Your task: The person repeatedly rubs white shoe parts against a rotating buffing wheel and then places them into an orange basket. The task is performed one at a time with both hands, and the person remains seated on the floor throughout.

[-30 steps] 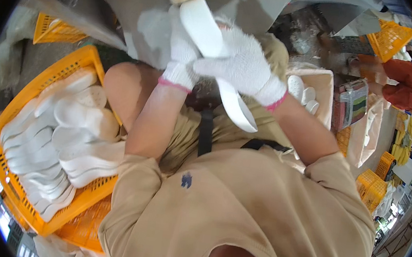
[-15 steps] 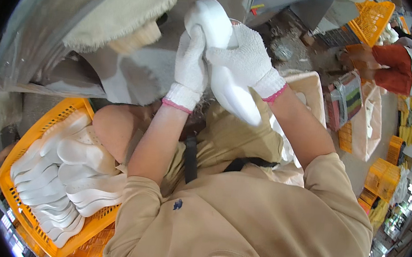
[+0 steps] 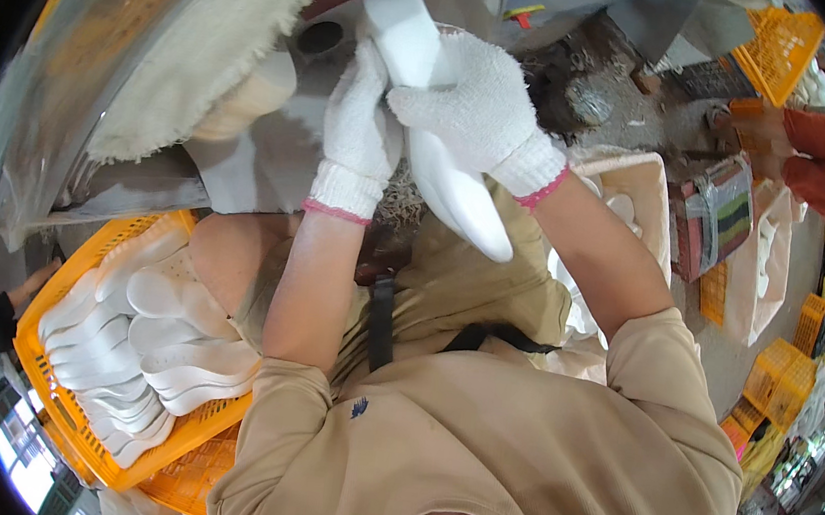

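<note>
Far left, low: orange crate [image 3: 65,402] at the person's left knee, stacked with white shoe soles [image 3: 147,345] lying flat and overlapping. A second orange crate sits under it, mostly hidden.

Upper left: large fluffy buffing wheel [image 3: 209,45], cream-coloured, frayed rim, set in a grey metal housing [image 3: 65,120]. A smaller tan wheel shows just below and right of it.

Centre top: left hand [image 3: 356,141], in a white knit glove with a pink cuff, fingers pressed together and wrapped against the left side of a white sole [image 3: 441,175]. The sole is held up in front of the machine, long axis tilted, upper end at the top of the view just beside the big wheel, lower end pointing down toward the person's chest. Cannot tell whether its upper end touches the wheel.

Right of that: right hand [image 3: 483,114], same kind of glove, closed over the sole's middle from the right, thumb across the front face. Both hands grip the one sole; gloves are touching each other.

Below: tan shirt, dark strap across the lap.

Right of centre: pale bin [image 3: 655,203] beside the right forearm, holding more white soles.

Far right: another person's orange sleeve [image 3: 824,165], well apart, with more orange crates beyond.
</note>
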`<action>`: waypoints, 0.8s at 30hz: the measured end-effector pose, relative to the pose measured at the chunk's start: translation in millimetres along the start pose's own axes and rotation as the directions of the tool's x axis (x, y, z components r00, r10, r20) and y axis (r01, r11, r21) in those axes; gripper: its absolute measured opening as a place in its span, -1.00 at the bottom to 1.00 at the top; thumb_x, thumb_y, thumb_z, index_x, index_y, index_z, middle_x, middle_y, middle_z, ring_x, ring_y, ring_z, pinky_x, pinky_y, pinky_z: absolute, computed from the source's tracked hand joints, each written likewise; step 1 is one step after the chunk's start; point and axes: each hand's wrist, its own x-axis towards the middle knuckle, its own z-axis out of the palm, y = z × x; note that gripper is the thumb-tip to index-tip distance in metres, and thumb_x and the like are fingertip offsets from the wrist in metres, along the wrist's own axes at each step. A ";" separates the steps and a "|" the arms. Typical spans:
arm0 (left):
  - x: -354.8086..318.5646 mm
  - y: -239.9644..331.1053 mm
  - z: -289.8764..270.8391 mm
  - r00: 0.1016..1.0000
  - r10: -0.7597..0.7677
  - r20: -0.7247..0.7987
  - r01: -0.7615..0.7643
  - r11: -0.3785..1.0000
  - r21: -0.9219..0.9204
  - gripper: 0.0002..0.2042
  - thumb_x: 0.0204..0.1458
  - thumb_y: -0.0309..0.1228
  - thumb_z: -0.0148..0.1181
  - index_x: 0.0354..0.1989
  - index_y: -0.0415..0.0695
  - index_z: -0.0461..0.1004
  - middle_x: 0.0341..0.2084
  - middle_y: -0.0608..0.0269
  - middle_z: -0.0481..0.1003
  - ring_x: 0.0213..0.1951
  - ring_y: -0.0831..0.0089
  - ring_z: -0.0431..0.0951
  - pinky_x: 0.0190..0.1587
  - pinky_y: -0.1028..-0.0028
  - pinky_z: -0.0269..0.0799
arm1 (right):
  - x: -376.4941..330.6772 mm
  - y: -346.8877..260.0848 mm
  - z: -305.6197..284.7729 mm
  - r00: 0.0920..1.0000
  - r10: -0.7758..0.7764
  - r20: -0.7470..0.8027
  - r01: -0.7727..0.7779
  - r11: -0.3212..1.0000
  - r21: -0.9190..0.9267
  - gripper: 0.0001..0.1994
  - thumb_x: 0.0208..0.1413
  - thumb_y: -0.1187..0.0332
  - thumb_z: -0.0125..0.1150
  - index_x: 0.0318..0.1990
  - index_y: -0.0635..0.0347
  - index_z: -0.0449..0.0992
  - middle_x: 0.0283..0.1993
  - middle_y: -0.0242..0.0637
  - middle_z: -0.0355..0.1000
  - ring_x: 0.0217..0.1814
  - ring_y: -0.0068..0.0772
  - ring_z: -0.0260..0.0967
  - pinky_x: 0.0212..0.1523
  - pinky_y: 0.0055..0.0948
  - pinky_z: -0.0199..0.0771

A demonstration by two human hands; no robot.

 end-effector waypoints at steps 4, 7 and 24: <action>5.7 1.8 3.9 0.999 0.036 0.009 -0.036 0.998 0.048 -0.49 0.44 -0.08 -0.02 0.37 -0.20 0.31 0.22 0.12 0.47 0.23 0.25 0.47 0.34 0.20 0.36 | 14.4 -5.2 -0.4 0.999 -0.003 0.045 0.009 0.993 -0.120 -0.52 -0.22 0.03 0.40 -0.22 0.22 0.65 -0.24 0.02 0.63 -0.13 0.09 0.61 -0.05 -0.17 0.60; 7.3 1.4 -1.9 0.997 0.074 -0.008 -0.073 0.994 0.081 -0.49 0.46 -0.07 -0.07 0.38 -0.18 0.30 0.23 0.13 0.46 0.24 0.23 0.46 0.35 0.18 0.36 | 19.3 -4.3 5.7 0.997 -0.010 0.072 0.019 0.993 -0.114 -0.53 -0.20 0.02 0.39 -0.22 0.21 0.65 -0.26 0.03 0.61 -0.14 0.11 0.60 -0.06 -0.14 0.59; -52.2 -24.4 52.1 0.910 0.396 0.120 -0.382 0.691 0.614 -0.45 0.00 -0.58 0.50 0.17 -0.28 0.39 -0.06 0.19 0.57 -0.09 0.48 0.60 0.01 0.45 0.55 | -9.4 75.5 22.7 0.863 0.350 0.365 -0.477 0.323 0.818 -0.42 0.46 -0.12 -0.02 0.32 0.19 0.41 0.09 -0.24 0.56 0.08 -0.39 0.53 0.15 -0.36 0.57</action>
